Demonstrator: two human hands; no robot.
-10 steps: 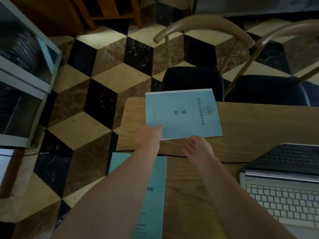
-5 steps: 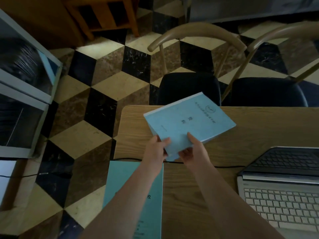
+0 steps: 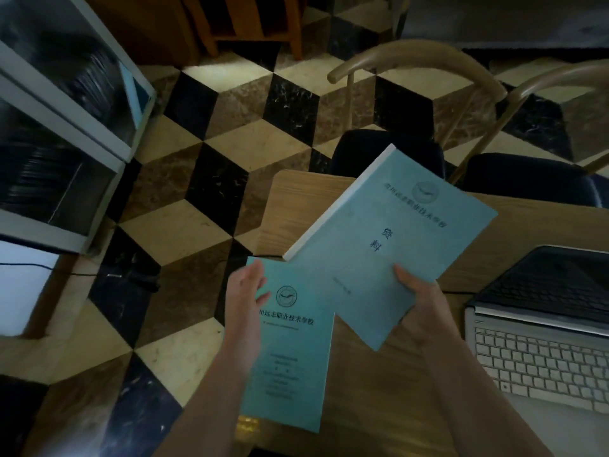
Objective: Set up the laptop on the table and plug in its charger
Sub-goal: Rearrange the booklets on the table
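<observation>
Wooden table, head view: my right hand pinches tilted booklet centre frame; left hand loosely open, touching second booklet overhanging edge. Laptop open, lower right. Risk: overhanging booklet slides floorward if nudged.

The floor is tiled in a cube pattern of black, brown and cream marble. Two chairs with curved wooden backs and dark seats stand at the far edge of the wooden counter. A white-framed cabinet stands left; orange-brown wooden furniture stands beyond. The light is dim.
</observation>
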